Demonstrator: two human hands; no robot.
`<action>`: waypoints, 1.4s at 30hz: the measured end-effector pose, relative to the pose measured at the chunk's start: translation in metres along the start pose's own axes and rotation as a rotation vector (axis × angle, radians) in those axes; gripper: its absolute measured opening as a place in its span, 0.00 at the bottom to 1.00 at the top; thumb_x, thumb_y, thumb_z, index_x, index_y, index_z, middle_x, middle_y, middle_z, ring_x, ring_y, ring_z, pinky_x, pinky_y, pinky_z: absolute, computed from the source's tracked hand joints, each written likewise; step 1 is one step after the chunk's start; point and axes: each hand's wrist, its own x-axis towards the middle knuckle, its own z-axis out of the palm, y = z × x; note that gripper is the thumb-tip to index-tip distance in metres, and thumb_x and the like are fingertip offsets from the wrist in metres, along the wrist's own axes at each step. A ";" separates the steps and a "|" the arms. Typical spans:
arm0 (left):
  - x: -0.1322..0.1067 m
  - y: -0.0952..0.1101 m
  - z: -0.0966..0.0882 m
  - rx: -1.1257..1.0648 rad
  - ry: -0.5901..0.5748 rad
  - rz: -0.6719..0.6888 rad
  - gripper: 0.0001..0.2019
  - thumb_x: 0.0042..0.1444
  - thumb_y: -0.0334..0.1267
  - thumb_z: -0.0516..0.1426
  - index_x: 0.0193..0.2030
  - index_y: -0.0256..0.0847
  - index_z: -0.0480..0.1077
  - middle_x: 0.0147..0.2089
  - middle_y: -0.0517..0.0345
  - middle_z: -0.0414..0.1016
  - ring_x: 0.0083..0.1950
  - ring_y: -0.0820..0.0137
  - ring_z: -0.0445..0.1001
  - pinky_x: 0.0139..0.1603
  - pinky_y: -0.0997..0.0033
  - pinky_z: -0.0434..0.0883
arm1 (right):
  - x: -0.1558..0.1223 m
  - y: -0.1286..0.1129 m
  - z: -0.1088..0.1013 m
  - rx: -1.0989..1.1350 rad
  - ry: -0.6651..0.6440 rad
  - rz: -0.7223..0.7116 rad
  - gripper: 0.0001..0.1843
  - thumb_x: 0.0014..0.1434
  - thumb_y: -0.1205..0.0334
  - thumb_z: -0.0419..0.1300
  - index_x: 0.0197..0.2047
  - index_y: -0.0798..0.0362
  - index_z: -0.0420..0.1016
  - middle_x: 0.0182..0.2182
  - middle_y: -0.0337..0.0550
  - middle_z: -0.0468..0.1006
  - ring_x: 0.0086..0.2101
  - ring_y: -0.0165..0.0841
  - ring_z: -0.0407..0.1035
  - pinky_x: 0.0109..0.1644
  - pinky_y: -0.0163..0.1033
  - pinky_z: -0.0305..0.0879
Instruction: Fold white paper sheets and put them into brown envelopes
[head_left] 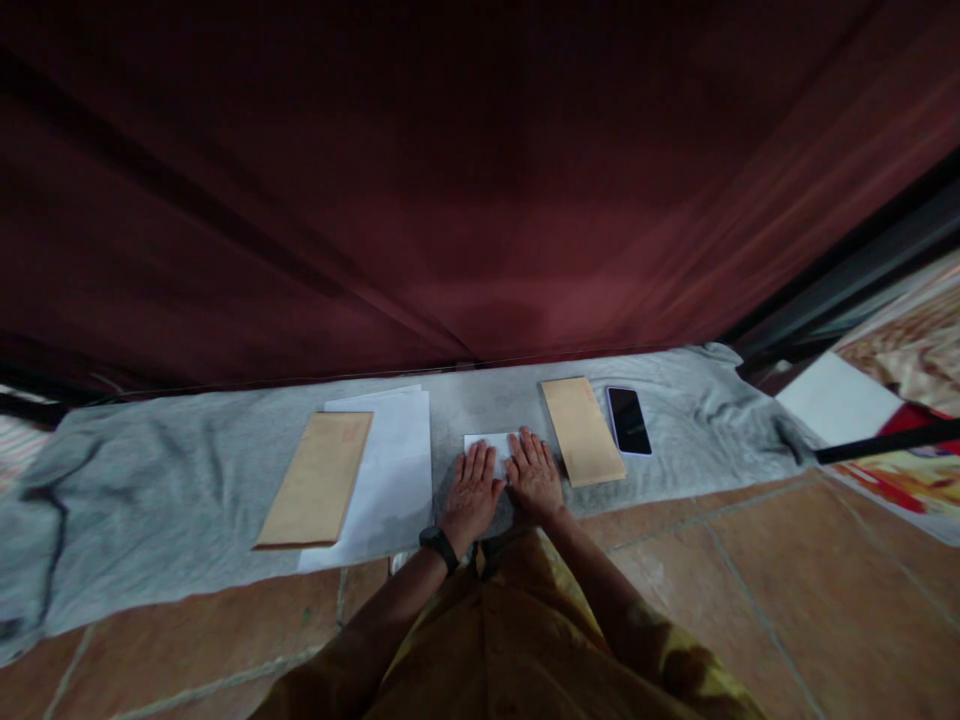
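We locate the small white rectangular piece of paper [487, 440] at the middle of the long grey cloth [195, 480], between its far and near edges. We find the left hand [472, 487] laid flat, fingers extended and close together, resting on the paper's left part. We find the right hand [535, 473] likewise flat, palm down, fingers slightly spread, on the paper's right part. The two thumbs meet or nearly meet; we cannot tell which. Neither hand grips anything. We note a black wristwatch [439, 547] on the left wrist.

To the left of the hands we see white paper sheets [401, 465], reaching from close to the cloth's far edge to its near edge. A long tan paper envelope [319, 480] overlaps their left side, its lower end close to the near edge. To the right of the hands we see a second tan paper envelope [583, 430], slanted, its lower end toward the near edge. Just beside it, on the side of the cloth's right end, lies a black-screened smartphone with a pale lilac rim [630, 421]. Beyond the far edge we see dark red fabric [480, 220].
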 end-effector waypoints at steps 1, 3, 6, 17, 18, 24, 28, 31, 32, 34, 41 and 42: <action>-0.002 0.002 -0.001 -0.003 -0.008 0.020 0.29 0.67 0.43 0.47 0.73 0.34 0.53 0.75 0.42 0.53 0.76 0.55 0.48 0.73 0.45 0.53 | 0.000 0.000 0.000 -0.003 -0.002 -0.005 0.28 0.72 0.55 0.49 0.72 0.54 0.57 0.70 0.55 0.56 0.67 0.46 0.54 0.68 0.54 0.54; -0.009 0.006 -0.003 -0.006 -0.017 0.054 0.29 0.67 0.44 0.48 0.72 0.36 0.54 0.75 0.44 0.53 0.76 0.55 0.48 0.73 0.44 0.52 | 0.000 0.001 0.000 -0.009 -0.006 -0.011 0.28 0.72 0.55 0.49 0.71 0.54 0.57 0.70 0.55 0.57 0.67 0.47 0.54 0.68 0.54 0.54; -0.019 0.007 -0.005 0.000 -0.027 0.089 0.30 0.67 0.46 0.49 0.73 0.36 0.54 0.75 0.43 0.53 0.77 0.55 0.48 0.74 0.43 0.51 | 0.000 0.001 0.000 -0.007 0.001 -0.005 0.29 0.72 0.54 0.49 0.72 0.54 0.57 0.70 0.55 0.58 0.67 0.47 0.55 0.68 0.54 0.54; -0.028 0.004 -0.008 0.075 -0.067 0.160 0.37 0.65 0.50 0.52 0.74 0.32 0.48 0.75 0.38 0.50 0.77 0.55 0.47 0.75 0.47 0.48 | 0.000 0.000 0.003 0.021 -0.005 0.029 0.29 0.72 0.54 0.49 0.72 0.54 0.57 0.69 0.55 0.59 0.67 0.45 0.54 0.69 0.53 0.51; -0.030 0.004 -0.008 0.084 -0.079 0.168 0.37 0.65 0.50 0.52 0.74 0.32 0.48 0.76 0.38 0.49 0.77 0.55 0.47 0.75 0.47 0.48 | 0.000 0.000 0.003 0.023 -0.006 0.028 0.29 0.72 0.54 0.49 0.72 0.54 0.57 0.69 0.55 0.59 0.67 0.45 0.54 0.69 0.53 0.51; -0.034 0.006 -0.007 0.116 -0.151 0.166 0.38 0.64 0.52 0.52 0.74 0.31 0.48 0.77 0.38 0.45 0.77 0.53 0.43 0.76 0.48 0.45 | 0.000 -0.005 -0.003 0.062 -0.029 0.071 0.30 0.71 0.56 0.48 0.72 0.58 0.56 0.69 0.58 0.59 0.66 0.47 0.54 0.68 0.53 0.51; -0.033 0.009 -0.007 0.105 -0.187 0.172 0.41 0.64 0.55 0.51 0.74 0.26 0.46 0.76 0.34 0.44 0.77 0.52 0.42 0.76 0.49 0.44 | 0.002 -0.012 -0.010 0.097 -0.050 0.241 0.32 0.69 0.59 0.48 0.72 0.63 0.52 0.65 0.64 0.64 0.60 0.50 0.62 0.61 0.53 0.60; -0.033 0.011 -0.006 0.110 -0.188 0.173 0.40 0.65 0.52 0.50 0.74 0.27 0.46 0.76 0.35 0.43 0.77 0.52 0.41 0.76 0.50 0.42 | 0.006 -0.015 -0.017 0.122 -0.087 0.320 0.32 0.67 0.60 0.51 0.70 0.66 0.54 0.59 0.67 0.69 0.56 0.50 0.65 0.56 0.50 0.64; -0.034 0.011 -0.005 0.118 -0.184 0.170 0.39 0.65 0.51 0.50 0.75 0.27 0.45 0.77 0.35 0.43 0.77 0.52 0.40 0.76 0.50 0.42 | 0.008 -0.015 -0.019 0.125 -0.105 0.342 0.32 0.66 0.61 0.52 0.69 0.66 0.55 0.57 0.67 0.70 0.55 0.49 0.66 0.55 0.49 0.65; -0.035 0.011 -0.002 0.131 -0.178 0.163 0.38 0.65 0.49 0.50 0.74 0.27 0.46 0.77 0.35 0.43 0.77 0.51 0.40 0.76 0.49 0.42 | 0.012 -0.014 -0.022 0.117 -0.149 0.394 0.31 0.65 0.61 0.55 0.67 0.66 0.57 0.53 0.65 0.71 0.52 0.48 0.69 0.52 0.47 0.65; -0.035 0.013 0.001 0.105 -0.176 0.155 0.38 0.64 0.49 0.51 0.74 0.27 0.46 0.76 0.33 0.44 0.77 0.51 0.45 0.75 0.48 0.47 | 0.020 -0.006 -0.024 0.089 -0.218 0.504 0.23 0.60 0.57 0.62 0.54 0.60 0.67 0.45 0.58 0.73 0.46 0.47 0.71 0.51 0.45 0.65; -0.035 0.014 0.000 0.106 -0.175 0.150 0.38 0.64 0.49 0.51 0.74 0.26 0.47 0.76 0.33 0.44 0.77 0.51 0.46 0.74 0.48 0.48 | 0.019 -0.005 -0.022 0.094 -0.206 0.504 0.21 0.60 0.57 0.62 0.52 0.59 0.67 0.44 0.58 0.73 0.46 0.47 0.71 0.51 0.46 0.65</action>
